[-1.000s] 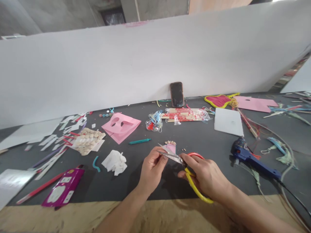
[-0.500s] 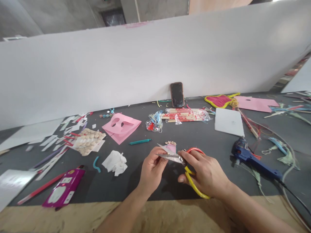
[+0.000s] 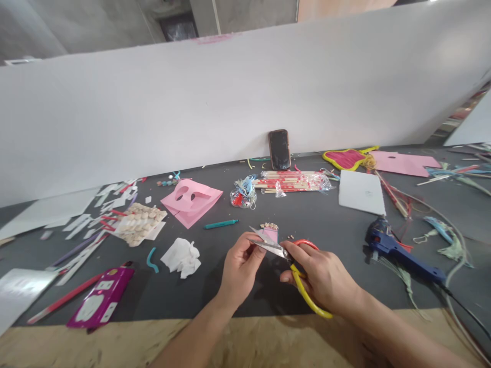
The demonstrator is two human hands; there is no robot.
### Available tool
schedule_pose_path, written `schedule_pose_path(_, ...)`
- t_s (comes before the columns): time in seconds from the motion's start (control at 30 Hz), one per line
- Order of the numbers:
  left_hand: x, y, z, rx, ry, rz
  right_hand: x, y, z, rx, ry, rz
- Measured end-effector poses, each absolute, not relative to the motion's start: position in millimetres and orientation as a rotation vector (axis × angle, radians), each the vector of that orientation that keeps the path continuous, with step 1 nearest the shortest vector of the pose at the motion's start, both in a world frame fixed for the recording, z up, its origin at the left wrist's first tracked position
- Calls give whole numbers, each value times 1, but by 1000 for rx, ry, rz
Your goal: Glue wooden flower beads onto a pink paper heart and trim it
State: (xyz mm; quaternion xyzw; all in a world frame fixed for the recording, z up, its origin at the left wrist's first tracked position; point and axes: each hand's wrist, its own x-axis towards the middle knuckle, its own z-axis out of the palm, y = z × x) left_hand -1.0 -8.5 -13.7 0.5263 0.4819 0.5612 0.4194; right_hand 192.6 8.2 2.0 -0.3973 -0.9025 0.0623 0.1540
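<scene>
My right hand (image 3: 326, 273) is closed on the handles of a pair of scissors (image 3: 274, 249), one loop red and the other yellow. The blades point left and stand slightly apart, their tips at the fingers of my left hand (image 3: 241, 266). Thumb and fingers of that hand are pinched together beside the blades; whatever they hold is too small or hidden to name. Just behind the blades lies a small pink piece (image 3: 270, 234) with tiny beige bits (image 3: 269, 226) along its far edge. A few more bits sit near the red loop.
A teal pen (image 3: 221, 224), crumpled tissue (image 3: 180, 257) and folded pink paper (image 3: 192, 199) lie to the left. Packed sticks (image 3: 295, 181) and a phone (image 3: 280, 149) stand behind. To the right are a white board (image 3: 361, 192) and a blue glue gun (image 3: 406, 255) with its cable.
The scissor handles have come closer together and the blades have narrowed. My right hand has shifted slightly; my left hand stays nearly in place.
</scene>
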Motion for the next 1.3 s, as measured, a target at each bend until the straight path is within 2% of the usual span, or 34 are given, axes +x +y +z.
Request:
schedule_pose_path(0.4, -1, -12, -13, 1341, 1205, 1397, 194, 7, 7, -1189, -2574, 134)
schedule_pose_path(0.97, -2, -9, -13, 1393, 1166, 1405, 192, 11, 6, -1179, -2582, 294)
schedule_pose_path(1.3, -2, -9, -14, 1403, 1205, 1375, 193, 6, 5, -1168, -2591, 150)
